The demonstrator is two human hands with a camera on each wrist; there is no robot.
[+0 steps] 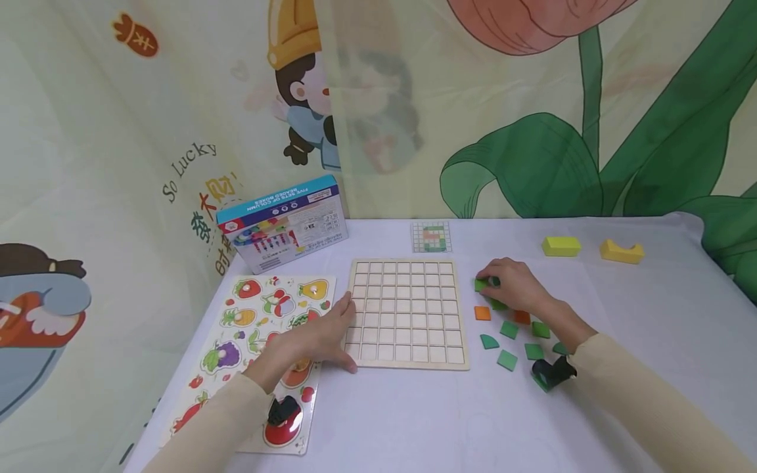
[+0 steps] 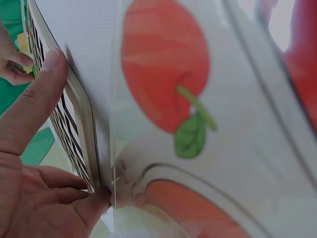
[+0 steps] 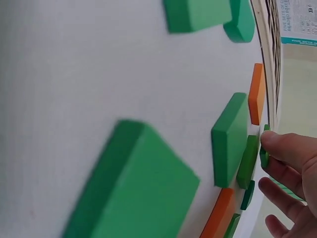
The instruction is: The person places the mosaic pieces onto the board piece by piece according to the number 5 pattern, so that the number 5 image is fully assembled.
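A wooden grid board with square cells lies on the table. My left hand rests at its left edge, fingers extended, touching the rim; in the left wrist view one finger lies along the board's edge. My right hand is just right of the board's upper part. Between thumb and finger it pinches a small green tile, partly covered by the fingers. Around and below this hand lie several loose green tiles, an orange tile and a green quarter-round tile.
A fruit puzzle board lies left of the grid, partly under my left arm. Behind it stands a box. A small pattern card lies beyond the grid. Two yellow blocks, one rectangular and one notched, sit at the back right.
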